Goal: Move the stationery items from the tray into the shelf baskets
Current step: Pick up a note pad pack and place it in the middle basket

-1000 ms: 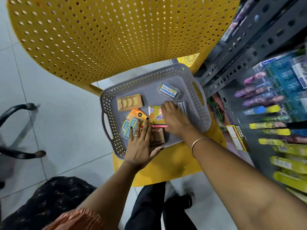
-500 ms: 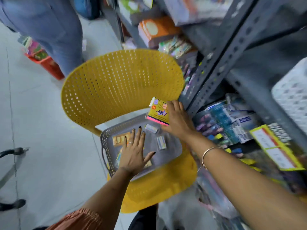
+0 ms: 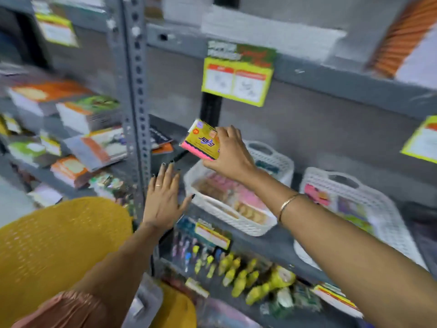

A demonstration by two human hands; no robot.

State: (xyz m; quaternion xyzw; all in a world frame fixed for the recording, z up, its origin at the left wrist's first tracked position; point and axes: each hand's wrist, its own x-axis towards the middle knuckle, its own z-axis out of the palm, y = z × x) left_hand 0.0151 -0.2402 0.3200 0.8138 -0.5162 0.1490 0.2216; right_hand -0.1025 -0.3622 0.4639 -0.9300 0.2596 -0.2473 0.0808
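1 yellow-and-pink sticky-note pack [image 3: 203, 143] is pinched in the fingers [image 3: 222, 136] of the right hand [image 3: 233, 157], held tilted just above the far-left corner of the white shelf basket [image 3: 233, 218]; its long axis slants down toward the basket. Left hand [image 3: 163, 197], flat with fingers spread and grasping nothing, hovers just left of the basket.

Right hand [image 3: 230, 155] raised in a closed grip, left hand [image 3: 163, 197] flat, fingers spread.
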